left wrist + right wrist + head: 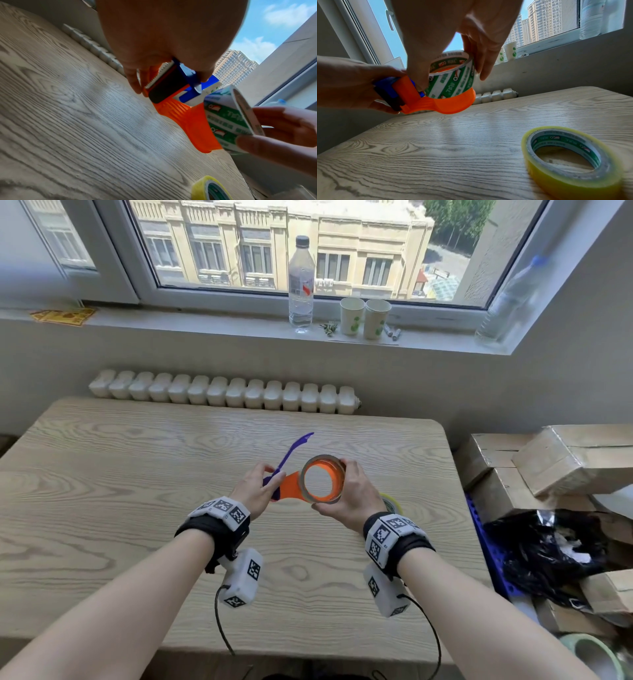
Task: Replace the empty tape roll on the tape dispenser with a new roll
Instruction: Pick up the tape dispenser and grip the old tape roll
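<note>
above the wooden table [137, 474], an orange tape dispenser [453, 104] with a blue handle is gripped at its cutter end by the left hand [255, 491], fingers curled. its green-printed empty tape roll [452, 79] is pinched by the right hand [349, 498]. a yellow new roll [570, 162] is left lying flat on the table to the right.

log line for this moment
left hand: holds dispenser | right hand: grips empty roll on dispenser | new roll: on table

I had one tape dispenser [291, 489] and one empty roll [323, 484] in my two hands. One yellow tape roll [570, 161] lay on the one desk [137, 474]. The sill held two water bottles [301, 285], two paper cups [351, 315] and several small batteries [393, 332]. Three cardboard boxes [568, 460] stood beside the desk.
</note>
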{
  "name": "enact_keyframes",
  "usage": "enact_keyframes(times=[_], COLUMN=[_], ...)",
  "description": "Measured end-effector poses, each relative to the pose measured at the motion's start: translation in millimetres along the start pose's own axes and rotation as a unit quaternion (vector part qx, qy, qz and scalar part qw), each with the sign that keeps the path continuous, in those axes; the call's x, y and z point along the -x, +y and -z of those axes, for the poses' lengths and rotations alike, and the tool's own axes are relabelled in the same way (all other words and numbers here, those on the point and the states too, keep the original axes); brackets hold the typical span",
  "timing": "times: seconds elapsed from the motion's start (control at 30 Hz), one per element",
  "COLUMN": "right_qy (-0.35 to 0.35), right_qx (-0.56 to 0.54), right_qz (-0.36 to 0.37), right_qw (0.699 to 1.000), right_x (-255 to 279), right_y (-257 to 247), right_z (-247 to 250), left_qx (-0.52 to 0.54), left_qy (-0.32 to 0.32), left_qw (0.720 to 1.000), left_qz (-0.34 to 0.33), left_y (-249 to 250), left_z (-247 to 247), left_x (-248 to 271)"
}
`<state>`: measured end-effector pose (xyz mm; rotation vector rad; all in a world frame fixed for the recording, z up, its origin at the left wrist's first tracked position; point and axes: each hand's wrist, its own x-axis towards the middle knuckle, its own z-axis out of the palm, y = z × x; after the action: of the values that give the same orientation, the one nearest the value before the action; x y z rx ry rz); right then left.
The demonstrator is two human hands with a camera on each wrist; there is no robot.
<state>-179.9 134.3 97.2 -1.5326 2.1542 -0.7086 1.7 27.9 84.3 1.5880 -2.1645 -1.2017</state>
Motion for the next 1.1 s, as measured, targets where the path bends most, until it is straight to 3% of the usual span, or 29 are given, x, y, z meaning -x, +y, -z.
enact_keyframes(times=[0.37,0.6,0.8,1.1], right_qy=[0.006,-0.097,-0.186,-0.219], right_qx=[-0.017,0.026,0.035,0.022], right_qz=[-0.024,-0.075,-0.072,-0.089], right_qw=[1.000,0.992,0.979,0.971], right_x=[-7.1,-0.8,1.7,6.0], right_y=[14.4,37.4,45.3,45.1], right_z=[1.2,-38.5,-75.7,-108.6], left_qx=[0.018,0.064,0.090,0.134], left_qy=[0.051,0.054,0.029,0.014], left_qw=[0.998,0.995,0.994,0.989], left_qz=[0.035,0.051,0.052,0.054], left_y=[-19.1,-42.0,-56.8,-57.6], left_z=[30.6,36.5,29.9,18.7], left_x=[-27.2,-37.3,-42.8,-39.0])
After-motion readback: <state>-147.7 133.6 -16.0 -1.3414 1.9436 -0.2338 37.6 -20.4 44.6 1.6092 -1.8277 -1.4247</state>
